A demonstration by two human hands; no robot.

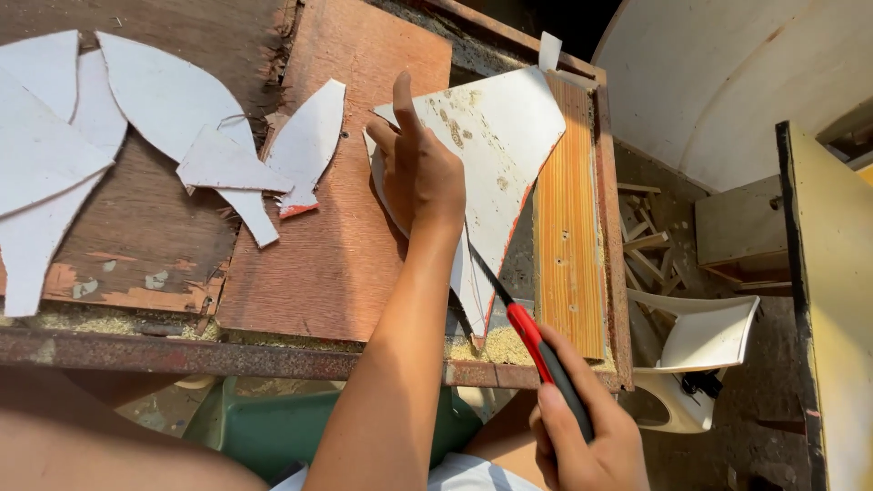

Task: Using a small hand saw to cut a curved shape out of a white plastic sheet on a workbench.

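White laminate sheet [509,145], stained and edged in red, lies at one o'clock on the workbench [336,264], and you are midway through sawing it. Your left hand [420,168] presses flat on it, fingers spread, nothing gripped. Your right hand [582,436], at five o'clock, is clenched round the red-and-black handle of a handsaw [527,332], its blade biting the sheet's lower tip. I judge the next stroke needs steady downward pressure so the sheet cannot shift. Cut white offcuts [136,127] lie at ten o'clock on worn plywood; sawdust [496,345] gathers along the rusty front rail [182,355]. Wood scraps [646,245] litter the floor at three o'clock.
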